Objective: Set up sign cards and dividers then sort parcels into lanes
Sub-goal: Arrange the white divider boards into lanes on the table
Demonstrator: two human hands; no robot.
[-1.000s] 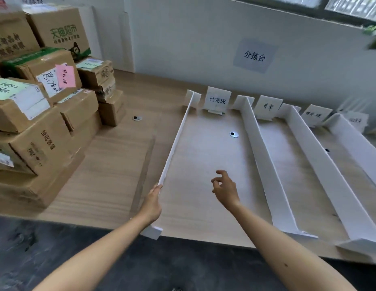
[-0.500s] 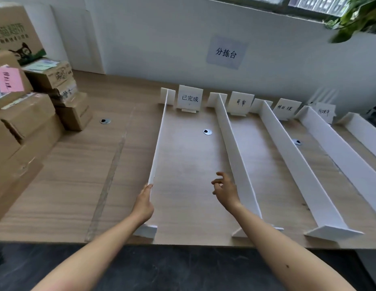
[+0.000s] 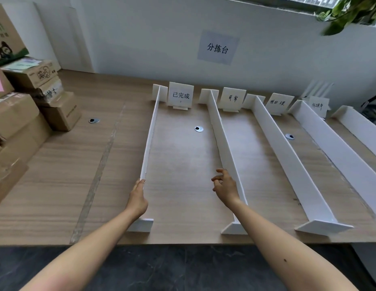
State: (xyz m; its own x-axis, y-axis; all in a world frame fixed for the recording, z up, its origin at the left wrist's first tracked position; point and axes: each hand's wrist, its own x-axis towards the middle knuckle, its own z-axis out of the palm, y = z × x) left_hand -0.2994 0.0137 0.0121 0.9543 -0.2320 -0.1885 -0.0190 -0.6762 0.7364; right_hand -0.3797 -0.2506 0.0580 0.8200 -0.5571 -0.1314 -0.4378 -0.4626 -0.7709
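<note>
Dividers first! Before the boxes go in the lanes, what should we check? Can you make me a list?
1. Leftmost divider upright: ok; the left hand touches its near end with straight fingers.
2. Second divider upright: ok; the right hand hovers beside it, holding nothing.
3. Sign cards standing at the far ends of the lanes: ok, four show.
4. Parcels ready to sort: ok, stacked at the left of the table.
5. Rightmost divider standing straight: cannot tell, the frame cuts it off.
</note>
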